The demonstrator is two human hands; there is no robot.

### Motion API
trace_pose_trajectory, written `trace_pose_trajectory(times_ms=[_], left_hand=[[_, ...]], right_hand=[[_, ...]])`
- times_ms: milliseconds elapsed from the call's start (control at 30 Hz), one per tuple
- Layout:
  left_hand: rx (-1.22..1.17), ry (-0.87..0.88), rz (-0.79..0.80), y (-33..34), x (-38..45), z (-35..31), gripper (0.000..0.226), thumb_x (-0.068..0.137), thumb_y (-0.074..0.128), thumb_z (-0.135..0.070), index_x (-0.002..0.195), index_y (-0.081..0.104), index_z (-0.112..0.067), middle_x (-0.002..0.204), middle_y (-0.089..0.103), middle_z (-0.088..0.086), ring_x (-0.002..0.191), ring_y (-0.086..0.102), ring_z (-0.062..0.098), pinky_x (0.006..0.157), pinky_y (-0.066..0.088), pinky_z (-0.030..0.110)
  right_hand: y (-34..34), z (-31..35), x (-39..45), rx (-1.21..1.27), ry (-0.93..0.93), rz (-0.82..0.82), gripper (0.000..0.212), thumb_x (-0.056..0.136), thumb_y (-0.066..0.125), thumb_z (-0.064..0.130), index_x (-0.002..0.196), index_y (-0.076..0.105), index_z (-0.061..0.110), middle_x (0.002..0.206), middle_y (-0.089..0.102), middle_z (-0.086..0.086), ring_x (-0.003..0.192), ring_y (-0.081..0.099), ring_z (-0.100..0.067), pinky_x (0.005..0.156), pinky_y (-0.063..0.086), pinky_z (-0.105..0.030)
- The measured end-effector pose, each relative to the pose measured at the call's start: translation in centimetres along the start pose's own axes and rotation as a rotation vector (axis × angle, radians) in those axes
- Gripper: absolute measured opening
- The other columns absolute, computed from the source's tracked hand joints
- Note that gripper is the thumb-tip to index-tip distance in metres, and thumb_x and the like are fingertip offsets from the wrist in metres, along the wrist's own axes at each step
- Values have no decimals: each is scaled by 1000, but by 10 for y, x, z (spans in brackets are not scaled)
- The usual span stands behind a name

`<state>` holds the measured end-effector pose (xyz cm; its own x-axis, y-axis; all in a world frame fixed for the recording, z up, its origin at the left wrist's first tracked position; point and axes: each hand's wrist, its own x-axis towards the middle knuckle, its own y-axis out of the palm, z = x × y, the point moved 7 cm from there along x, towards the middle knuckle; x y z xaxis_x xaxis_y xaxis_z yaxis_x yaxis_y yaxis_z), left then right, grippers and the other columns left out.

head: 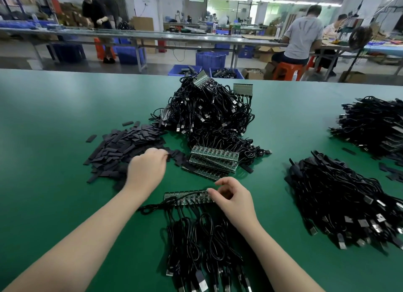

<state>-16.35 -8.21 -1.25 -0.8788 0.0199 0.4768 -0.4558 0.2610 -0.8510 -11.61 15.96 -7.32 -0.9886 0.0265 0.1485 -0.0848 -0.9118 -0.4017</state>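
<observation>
Pinching a black sleeve (169,157), the left hand (148,167) is curling its fingertips at the near edge of the sleeve pile (126,145), which is lying just beyond and left of that hand. The right hand (233,200) is gripping one end of a board strip (187,198) between thumb and forefinger. The strip is lying flat on the green table (54,139), stretching leftward from that hand, its cables (196,237) trailing toward the person. Stacked boards (212,160) are sitting just beyond the right hand.

Worn on the head, facing forward and down, close above the left hand (146,171) and right hand (234,201) on the worktop (54,128), hall beyond.
</observation>
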Motion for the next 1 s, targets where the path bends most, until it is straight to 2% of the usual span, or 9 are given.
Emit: trace_pose_trajectory(times_ms=[167,267,333,433,533,633,767,867,1000], left_hand=[[-485,155,198,3,-21,-78,33,92,56,-12,120,67,-26,106,64,-13,86,56,-6,77,42,7],[-697,88,386,22,-36,-94,36,88,59,-11,115,64,-35,95,65,-17,79,59,-4,74,47,9],[-741,34,383,28,-41,-96,32,89,63,-15,112,62,-37,92,65,-16,78,59,-4,75,49,13],[-680,23,336,30,-44,-95,34,85,71,-22,116,63,-35,96,66,-15,78,61,-4,79,51,21],[-436,195,229,23,-50,-103,34,84,72,-29,118,66,-33,104,69,-13,88,63,3,81,51,27],[-387,265,154,15,-51,-107,31,87,69,-30,119,69,-31,106,72,-9,94,65,9,80,51,28],[-572,78,326,25,-44,-99,29,82,71,-26,111,72,-33,94,72,-16,87,64,-3,81,54,27],[-694,2,386,29,-44,-97,27,81,74,-29,108,74,-31,88,69,-21,84,63,-10,81,54,22],[-375,49,402,32,-44,-89,45,79,70,-55,118,66,-33,113,61,-16,102,57,4,87,51,31]], right_hand=[[-1,0,4,120,45,-35,11,87,74,37,94,68,44,79,73,7,69,63,-1,67,49,-18],[-3,2,2,235,24,-18,14,86,76,25,84,74,38,79,75,3,68,62,-4,66,49,-20],[-8,-1,1,275,17,-46,16,86,77,19,77,76,33,79,75,0,69,61,-6,67,49,-23],[-14,-7,1,342,66,-89,13,86,77,20,74,75,25,70,70,3,66,58,-9,65,48,-26],[-14,-8,1,373,73,-67,16,87,75,18,76,77,29,66,69,5,62,58,-6,61,48,-21],[-12,-5,-1,398,52,-20,22,88,74,14,82,79,34,73,75,5,65,64,-2,64,51,-17],[-11,-1,-2,427,44,22,23,85,77,11,93,79,32,92,75,-9,81,65,-6,78,54,-20],[-13,4,-2,398,15,35,30,82,77,7,80,80,36,94,77,11,84,68,-1,77,52,-13],[-19,-4,-2,428,92,-58,15,82,78,9,79,79,24,90,77,14,79,69,2,69,50,-10]])
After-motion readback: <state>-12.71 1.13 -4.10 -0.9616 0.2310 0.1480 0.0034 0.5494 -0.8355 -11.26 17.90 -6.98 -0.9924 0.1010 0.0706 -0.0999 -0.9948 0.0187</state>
